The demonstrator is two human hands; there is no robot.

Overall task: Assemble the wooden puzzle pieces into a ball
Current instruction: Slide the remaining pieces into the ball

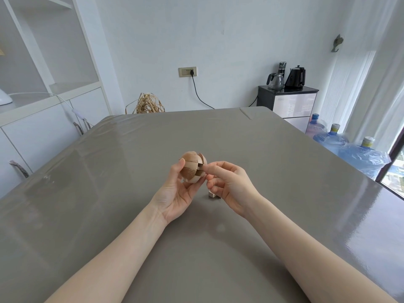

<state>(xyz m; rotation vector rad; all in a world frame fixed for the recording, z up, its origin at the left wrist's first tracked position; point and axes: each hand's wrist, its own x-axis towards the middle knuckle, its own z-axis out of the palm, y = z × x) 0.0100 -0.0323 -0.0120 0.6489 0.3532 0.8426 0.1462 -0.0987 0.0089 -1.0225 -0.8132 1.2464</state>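
Note:
A partly built wooden puzzle ball (pixel 192 167) is held above the middle of the grey table (pixel 284 193). It is light brown with open slots and gaps on its right side. My left hand (pixel 177 193) grips it from below and from the left, thumb on its left face. My right hand (pixel 227 184) is just right of the ball, fingers curled, thumb and forefinger pinching at the ball's right edge. A loose pale wooden piece (pixel 212 194) lies on the table under my right hand, mostly hidden by it.
A woven straw object (pixel 148 104) rises behind the table's far edge. A black cabinet (pixel 288 103) with kettles stands at the back right, with water jugs (pixel 354 149) on the floor beside it. White shelving (pixel 43 84) lines the left wall.

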